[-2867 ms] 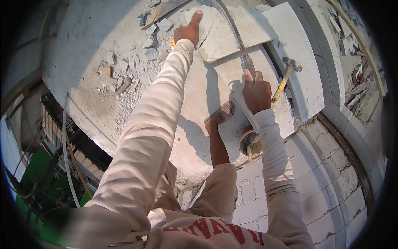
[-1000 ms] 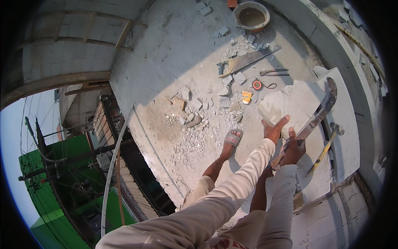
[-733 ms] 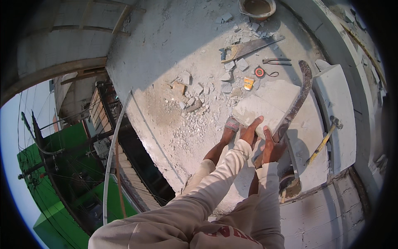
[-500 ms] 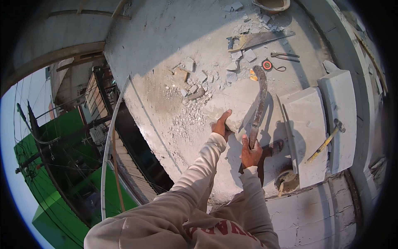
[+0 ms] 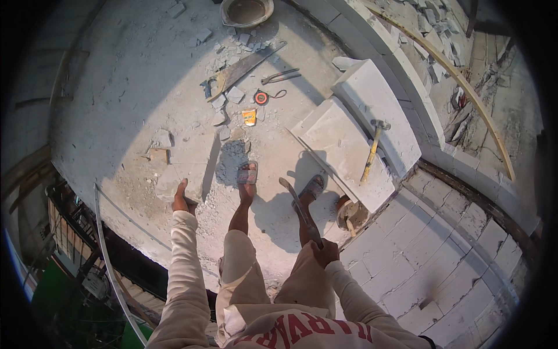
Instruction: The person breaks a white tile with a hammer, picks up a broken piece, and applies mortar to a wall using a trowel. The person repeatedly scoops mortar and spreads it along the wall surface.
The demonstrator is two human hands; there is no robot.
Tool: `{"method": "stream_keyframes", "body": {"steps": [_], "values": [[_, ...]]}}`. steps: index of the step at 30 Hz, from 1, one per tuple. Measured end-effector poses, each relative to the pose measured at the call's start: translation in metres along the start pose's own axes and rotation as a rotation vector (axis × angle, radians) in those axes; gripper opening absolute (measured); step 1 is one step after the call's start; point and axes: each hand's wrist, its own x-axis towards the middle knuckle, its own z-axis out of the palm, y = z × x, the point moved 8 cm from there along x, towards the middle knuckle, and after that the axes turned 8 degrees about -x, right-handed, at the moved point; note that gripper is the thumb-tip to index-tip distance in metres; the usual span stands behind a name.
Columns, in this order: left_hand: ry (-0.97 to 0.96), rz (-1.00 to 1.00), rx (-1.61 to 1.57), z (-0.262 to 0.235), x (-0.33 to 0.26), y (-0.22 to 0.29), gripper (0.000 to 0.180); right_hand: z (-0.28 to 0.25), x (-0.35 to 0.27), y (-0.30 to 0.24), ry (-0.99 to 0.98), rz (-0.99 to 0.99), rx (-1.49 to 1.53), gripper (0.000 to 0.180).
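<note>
Since half a second ago the hands have parted, the slab going out to the person's left. At the left, the left hand (image 5: 183, 196) grips the near edge of a pale, flat, rough-edged block slab (image 5: 187, 173), held over the rubble-strewn concrete floor (image 5: 116, 87). Rightward, the right hand (image 5: 325, 253) is closed around the handle of a curved handsaw (image 5: 299, 210), blade pointing away.

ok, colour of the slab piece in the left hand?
Pale grey-white slab piece, held by the left hand; head view.
</note>
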Motion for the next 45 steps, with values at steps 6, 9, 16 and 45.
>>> {"method": "stream_keyframes", "body": {"steps": [6, 9, 16, 45], "values": [[-0.311, -0.171, -0.077, 0.069, -0.123, -0.002, 0.051, -0.065, -0.117, 0.080, 0.224, 0.225, 0.191, 0.049], [-0.402, -0.213, -0.045, 0.130, -0.169, -0.018, 0.051, -0.042, -0.166, 0.131, 0.241, 0.431, 0.377, 0.046], [-0.735, -0.183, 0.002, 0.408, -0.321, -0.042, 0.059, 0.096, -0.261, 0.179, 0.158, 0.871, 1.147, 0.040], [-0.201, 0.001, 1.596, 0.104, -0.257, -0.011, 0.067, -0.024, -0.127, 0.253, 0.219, 0.570, 0.715, 0.060]]}}
